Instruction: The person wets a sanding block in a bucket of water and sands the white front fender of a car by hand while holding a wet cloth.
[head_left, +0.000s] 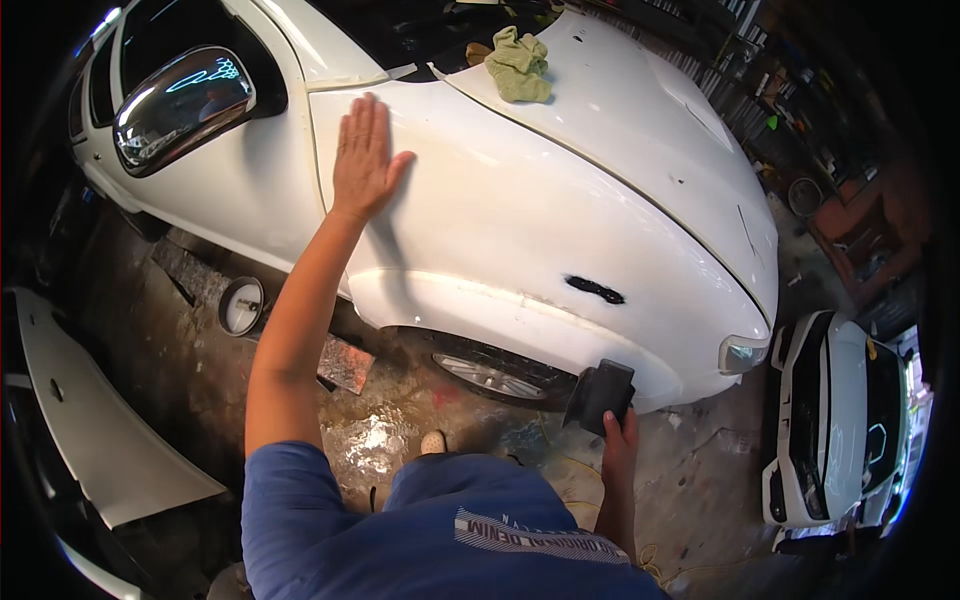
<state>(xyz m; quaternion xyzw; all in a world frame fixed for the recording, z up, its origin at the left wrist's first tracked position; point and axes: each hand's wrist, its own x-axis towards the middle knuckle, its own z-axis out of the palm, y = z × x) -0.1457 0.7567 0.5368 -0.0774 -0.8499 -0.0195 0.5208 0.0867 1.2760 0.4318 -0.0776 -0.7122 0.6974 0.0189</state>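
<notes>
My left hand (367, 159) lies flat on the rear upper part of a white car's front fender (480, 202), near the door gap, its palm down and the thumb spread away. Low in front of me, beside the wheel arch, my right hand (621, 439) grips a dark sanding block or similar flat black block (604, 394). A slot with black showing (595, 289) is in the fender above the wheel arch. Strips of tape (352, 82) run along the fender's top rear edge. A crumpled green cloth (517, 64) rests on the hood (630, 97).
Below the fender is the front wheel (487, 373). A round container with whitish contents (241, 306) stands near a scuffed board (345, 364). The chrome mirror (187, 105) juts out at upper left. A loose white panel (112, 427) lies left; another white car (821, 420) stands right. A yellow cord (577, 461) crosses the floor.
</notes>
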